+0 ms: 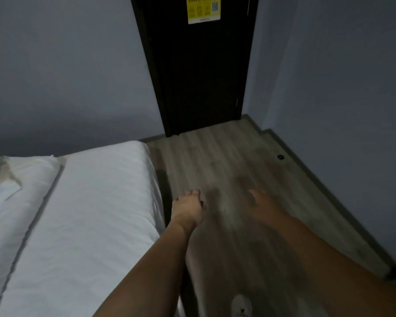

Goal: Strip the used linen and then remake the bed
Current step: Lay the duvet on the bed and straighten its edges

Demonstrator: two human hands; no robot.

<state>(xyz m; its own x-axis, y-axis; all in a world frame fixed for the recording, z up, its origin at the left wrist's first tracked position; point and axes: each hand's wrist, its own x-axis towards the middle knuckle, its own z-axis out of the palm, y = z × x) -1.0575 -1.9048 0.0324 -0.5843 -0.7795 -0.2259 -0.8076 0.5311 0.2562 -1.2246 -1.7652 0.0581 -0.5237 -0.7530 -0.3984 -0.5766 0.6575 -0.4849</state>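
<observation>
Both bare hands are hanging empty over the grey wood-plank floor (238,156): left hand (189,208) loosely curled just right of the white-sheeted bed (89,213), right hand (264,205) blurred, fingers seemingly relaxed.

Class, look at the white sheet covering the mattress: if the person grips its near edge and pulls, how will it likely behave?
The white sheet looks thin and shows fine wrinkles near the bed's edge, so it would probably crumple and drape rather than hold shape. It likely feels light. It lies smooth and fairly taut over the mattress corner, so it may resist at first.
</observation>
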